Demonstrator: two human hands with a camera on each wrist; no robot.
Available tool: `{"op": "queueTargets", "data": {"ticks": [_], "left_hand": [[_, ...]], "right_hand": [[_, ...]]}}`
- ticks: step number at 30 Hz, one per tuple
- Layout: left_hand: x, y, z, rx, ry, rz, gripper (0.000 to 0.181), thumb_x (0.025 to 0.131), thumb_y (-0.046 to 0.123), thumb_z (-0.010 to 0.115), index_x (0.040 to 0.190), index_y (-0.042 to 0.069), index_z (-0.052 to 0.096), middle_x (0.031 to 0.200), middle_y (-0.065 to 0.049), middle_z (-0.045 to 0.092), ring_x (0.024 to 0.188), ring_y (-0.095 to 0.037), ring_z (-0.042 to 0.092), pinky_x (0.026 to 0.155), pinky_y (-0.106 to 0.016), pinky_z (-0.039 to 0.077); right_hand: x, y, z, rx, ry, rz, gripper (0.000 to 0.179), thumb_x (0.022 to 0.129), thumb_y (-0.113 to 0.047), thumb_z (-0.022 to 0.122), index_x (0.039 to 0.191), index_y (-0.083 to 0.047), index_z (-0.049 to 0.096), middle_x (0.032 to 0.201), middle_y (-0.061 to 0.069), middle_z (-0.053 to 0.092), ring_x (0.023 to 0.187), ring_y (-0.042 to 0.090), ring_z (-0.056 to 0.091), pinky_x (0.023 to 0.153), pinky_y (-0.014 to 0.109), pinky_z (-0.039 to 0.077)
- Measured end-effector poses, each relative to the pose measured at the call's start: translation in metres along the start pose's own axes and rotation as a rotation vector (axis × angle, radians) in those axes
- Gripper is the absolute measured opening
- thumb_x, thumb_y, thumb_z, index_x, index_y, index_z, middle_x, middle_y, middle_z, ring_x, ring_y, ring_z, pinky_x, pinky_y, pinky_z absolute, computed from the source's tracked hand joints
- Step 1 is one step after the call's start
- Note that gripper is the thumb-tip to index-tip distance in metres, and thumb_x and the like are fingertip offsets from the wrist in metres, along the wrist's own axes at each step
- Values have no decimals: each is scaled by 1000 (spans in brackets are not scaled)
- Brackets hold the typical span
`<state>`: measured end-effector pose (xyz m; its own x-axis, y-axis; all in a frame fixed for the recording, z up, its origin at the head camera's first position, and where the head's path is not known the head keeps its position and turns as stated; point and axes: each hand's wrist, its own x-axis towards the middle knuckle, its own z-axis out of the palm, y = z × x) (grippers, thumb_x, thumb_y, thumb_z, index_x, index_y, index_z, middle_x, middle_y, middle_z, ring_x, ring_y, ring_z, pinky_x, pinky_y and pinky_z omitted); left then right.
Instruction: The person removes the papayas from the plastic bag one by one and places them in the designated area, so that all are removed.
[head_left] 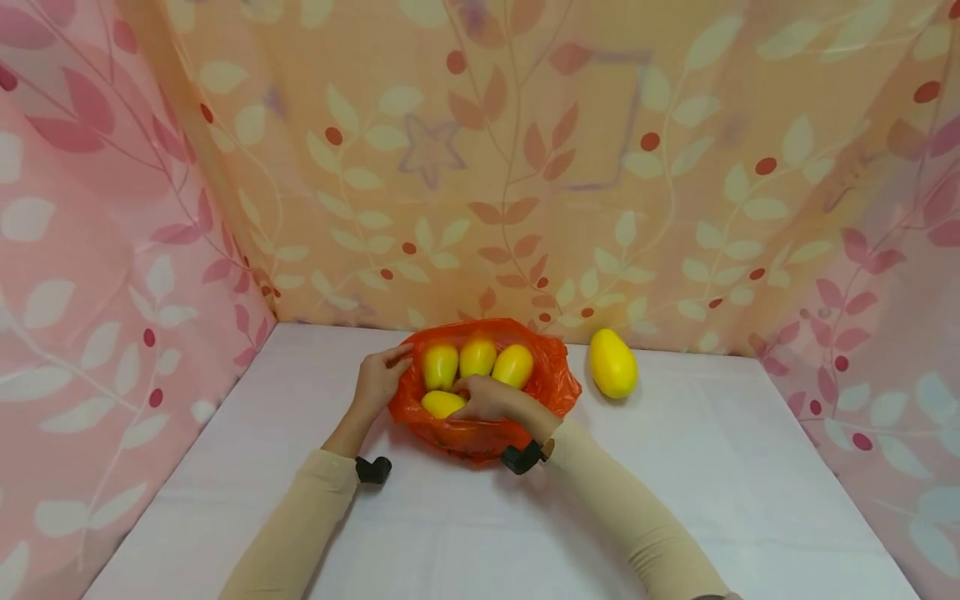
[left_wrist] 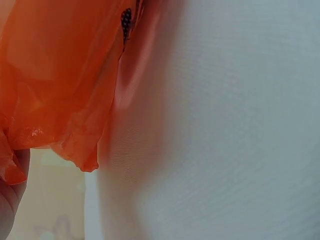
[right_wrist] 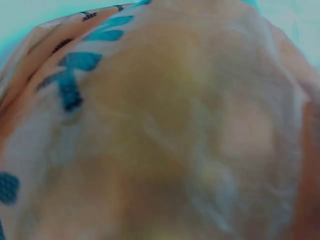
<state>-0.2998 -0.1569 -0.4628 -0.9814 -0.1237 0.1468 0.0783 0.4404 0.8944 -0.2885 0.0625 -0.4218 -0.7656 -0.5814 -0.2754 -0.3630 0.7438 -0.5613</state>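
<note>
An orange-red plastic bag point(head_left: 553, 379) lies spread on the white table with its mouth facing up. Inside it, three yellow mangoes point(head_left: 440, 367) sit in a row at the back, and another mango point(head_left: 441, 405) lies sideways in front of them. My left hand point(head_left: 377, 385) grips the bag's left rim; the left wrist view has a fold of the bag point(left_wrist: 55, 90) over part of that hand. Reaching in from the right, my right hand point(head_left: 486, 397) holds the right end of the front mango. Bag film with dark print point(right_wrist: 72, 85) fills the right wrist view, blurred.
One more yellow mango point(head_left: 613, 363) lies on the table point(head_left: 675, 467) to the right of the bag, near the back wall. Leaf-patterned cloth point(head_left: 517, 167) hangs behind the table and at both sides.
</note>
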Motion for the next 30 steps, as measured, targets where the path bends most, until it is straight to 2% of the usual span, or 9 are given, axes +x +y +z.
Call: {"op": "queueTargets", "data": {"ticks": [4, 9, 13, 17, 23, 30], "left_hand": [[-1, -1, -1, 11, 2, 7, 32, 93, 12, 64, 125, 7, 67, 127, -19, 64, 123, -34, 56, 105, -47, 45], [-1, -1, 0, 16, 5, 28, 32, 93, 12, 64, 124, 6, 67, 126, -19, 65, 121, -34, 57, 102, -47, 47], [-2, -3, 2, 9, -3, 28, 32, 93, 13, 65, 124, 6, 67, 126, -19, 65, 122, -34, 57, 101, -47, 47], [-3, -5, 2, 23, -10, 24, 33, 93, 13, 65, 126, 7, 66, 129, -19, 63, 126, -34, 55, 104, -47, 46], [-1, -2, 0, 38, 5, 56, 32, 92, 14, 65, 124, 7, 68, 125, -19, 66, 122, -35, 57, 102, -48, 46], [0, -4, -1, 56, 6, 69, 33, 93, 12, 64, 125, 6, 67, 127, -19, 64, 125, -35, 55, 105, -48, 45]], "right_hand": [[-3, -1, -5, 15, 13, 1, 51, 84, -40, 75, 124, -10, 64, 103, -1, 66, 92, 17, 58, 93, 33, 50], [-6, -3, -13, 64, 26, 32, 66, 80, -46, 78, 131, -10, 58, 118, 4, 64, 90, 18, 59, 87, 33, 52], [-10, -6, -19, 68, 36, 38, 72, 78, -49, 78, 135, -11, 56, 128, 7, 61, 100, 21, 61, 93, 38, 52], [-14, -7, -26, 43, 62, 16, 73, 78, -49, 78, 136, -10, 55, 129, 8, 61, 111, 23, 58, 101, 42, 48], [-20, -9, -34, 32, 85, 26, 73, 78, -49, 77, 137, -12, 54, 129, 8, 61, 111, 23, 58, 101, 41, 49], [-28, -9, -42, 60, 106, 28, 70, 78, -47, 79, 134, -12, 56, 128, 7, 60, 106, 22, 56, 93, 36, 52]]}}
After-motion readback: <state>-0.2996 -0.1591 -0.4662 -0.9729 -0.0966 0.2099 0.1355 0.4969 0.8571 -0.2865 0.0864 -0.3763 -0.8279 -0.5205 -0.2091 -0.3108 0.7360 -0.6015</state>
